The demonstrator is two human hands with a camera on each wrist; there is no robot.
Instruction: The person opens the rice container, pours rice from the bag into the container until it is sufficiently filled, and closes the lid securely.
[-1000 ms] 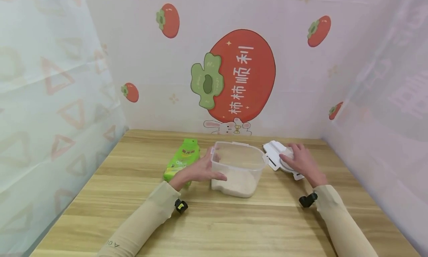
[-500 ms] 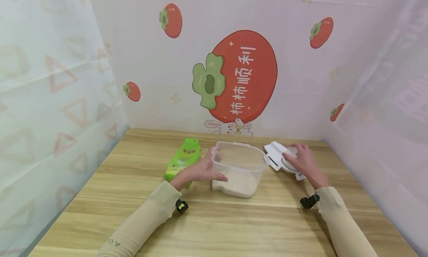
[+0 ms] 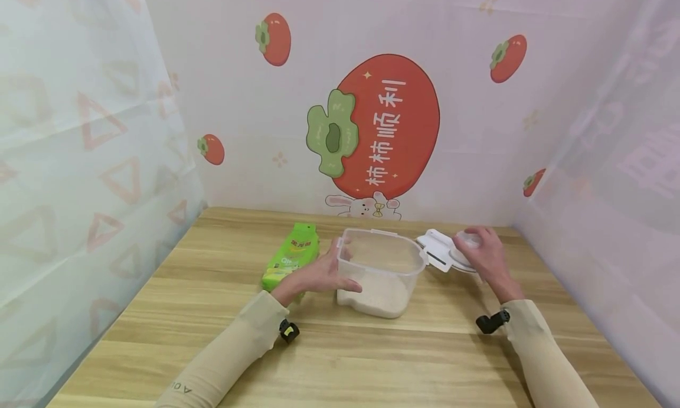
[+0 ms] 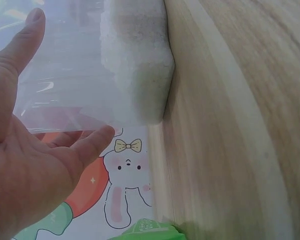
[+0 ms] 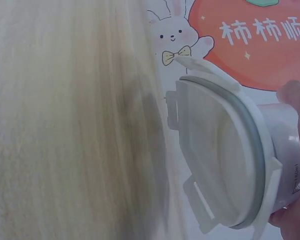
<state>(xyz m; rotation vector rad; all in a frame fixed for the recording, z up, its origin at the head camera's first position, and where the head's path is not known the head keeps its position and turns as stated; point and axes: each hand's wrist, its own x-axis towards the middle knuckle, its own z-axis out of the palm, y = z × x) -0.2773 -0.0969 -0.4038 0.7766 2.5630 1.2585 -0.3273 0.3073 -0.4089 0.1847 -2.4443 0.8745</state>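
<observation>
A clear plastic food container, partly filled with white grains that look like rice, stands uncovered on the table. My left hand holds its left side, thumb on the front wall and fingers round the back. To the right, my right hand grips the clear round cup-like part on top of a white lid. In the right wrist view the lid is raised off the table, showing its underside, grey seal and side clips. Some right fingers are out of that view.
A green and yellow printed bag lies left of the container, behind my left wrist. The wooden table ends at a white printed backdrop, with fabric walls on both sides.
My right hand has lifted the white lid slightly from the table and tilted it. My left hand and the container have stayed in place; the head view has shifted a little.
</observation>
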